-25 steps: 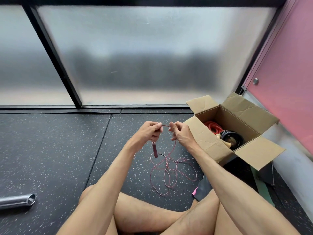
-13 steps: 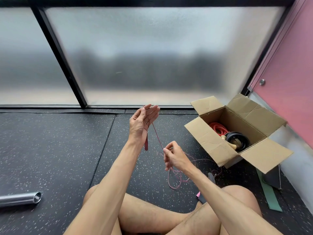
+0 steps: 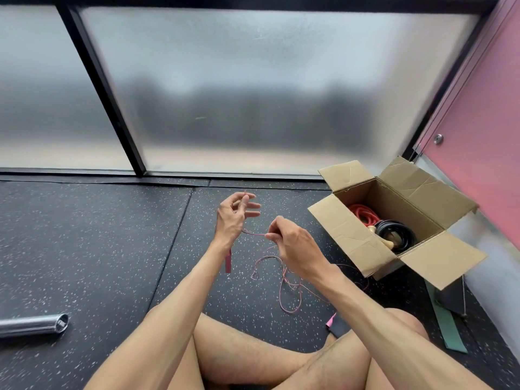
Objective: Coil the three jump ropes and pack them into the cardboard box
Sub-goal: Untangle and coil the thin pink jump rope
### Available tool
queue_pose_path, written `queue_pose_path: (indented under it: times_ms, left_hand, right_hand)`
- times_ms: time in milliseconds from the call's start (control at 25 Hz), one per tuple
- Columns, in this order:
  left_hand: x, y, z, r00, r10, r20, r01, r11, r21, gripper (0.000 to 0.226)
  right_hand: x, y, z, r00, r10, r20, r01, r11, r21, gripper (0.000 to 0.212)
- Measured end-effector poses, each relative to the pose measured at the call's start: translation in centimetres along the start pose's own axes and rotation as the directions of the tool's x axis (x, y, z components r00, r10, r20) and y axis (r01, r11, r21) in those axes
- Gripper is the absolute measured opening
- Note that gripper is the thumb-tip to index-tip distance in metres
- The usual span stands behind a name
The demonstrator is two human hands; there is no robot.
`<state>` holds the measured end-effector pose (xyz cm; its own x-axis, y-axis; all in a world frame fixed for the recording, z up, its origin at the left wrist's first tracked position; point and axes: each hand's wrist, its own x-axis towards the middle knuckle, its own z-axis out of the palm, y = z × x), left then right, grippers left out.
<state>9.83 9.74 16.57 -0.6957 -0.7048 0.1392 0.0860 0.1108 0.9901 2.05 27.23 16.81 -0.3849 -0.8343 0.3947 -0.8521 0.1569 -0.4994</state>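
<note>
Here, a person sits cross-legged on a black speckled rubber floor (image 3: 92,249) with a thin pink jump rope (image 3: 284,288) between both hands. The left hand (image 3: 235,218) is raised with its grip loosely spread. The cord seems to loop over it, showing above the fingers and again below the palm, though the blur hides whether the thumb pins it. The rope's dark red handle (image 3: 228,260) hangs below that wrist. The right hand (image 3: 295,246), just beside and lower, has its grip pinching the cord between thumb and fingertip. A short taut length runs between the hands, and the rest lies in loose tangles on the floor before the legs.

To the right stands an open brown cardboard box (image 3: 354,240), flaps out. It holds a red coiled rope (image 3: 363,213) and a black coiled rope (image 3: 396,233) with pale wooden handles (image 3: 389,244).

A shiny metal tube (image 3: 33,325) lies at far left; its end cap carries lettering too small to read. A flat green band (image 3: 447,325) lies near the box.
</note>
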Motion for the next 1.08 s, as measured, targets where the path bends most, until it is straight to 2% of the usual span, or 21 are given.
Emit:
queue_pose_path:
  times_ms: [120, 200, 400, 560, 680, 800, 920, 1080]
  left_hand:
    - [-2.0, 0.6, 0.1, 0.956, -0.13, 0.262, 0.12, 0.991, 0.052, 0.028]
    - [-3.0, 0.9, -0.1, 0.909, -0.191, 0.369, 0.2, 0.98, 0.015, 0.034]
    - [-3.6, 2.3, -0.4, 0.857, -0.225, 0.464, 0.345, 0.919, -0.192, 0.042]
    - [-3.2, 3.9, -0.2, 0.841, -0.115, 0.529, 0.343, 0.869, -0.356, 0.03]
    - [-3.0, 4.7, 0.4, 0.887, -0.062, 0.458, 0.322, 0.793, -0.516, 0.029]
    - [-2.6, 5.0, 0.9, 0.965, 0.009, 0.262, 0.164, 0.759, -0.631, 0.033]
    - [-1.5, 4.4, 1.2, 0.998, 0.043, 0.035, -0.013, 0.801, -0.598, 0.032]
    - [-0.7, 2.9, 2.1, 0.985, 0.021, -0.171, -0.098, 0.885, -0.456, 0.033]
  right_hand:
    - [1.3, -0.6, -1.4, 0.993, -0.074, -0.096, 0.07, 0.997, -0.042, 0.011]
    - [2.3, -0.7, -2.2, 0.988, -0.072, -0.138, 0.068, 0.997, -0.035, 0.011]
    - [3.7, 0.7, -3.0, 0.982, 0.093, -0.165, -0.068, 0.986, 0.154, 0.011]
    - [3.6, 0.9, -1.8, 0.958, 0.23, -0.169, -0.16, 0.923, 0.35, 0.017]
    - [2.6, 0.9, -0.2, 0.932, 0.357, -0.062, -0.279, 0.817, 0.504, 0.015]
    - [1.1, 0.8, 1.3, 0.906, 0.399, 0.142, -0.407, 0.726, 0.555, 0.012]
    - [0.1, 0.1, 2.2, 0.879, 0.374, 0.296, -0.477, 0.696, 0.537, 0.012]
    - [-0.2, -1.2, 2.5, 0.865, 0.32, 0.387, -0.484, 0.735, 0.474, 0.012]
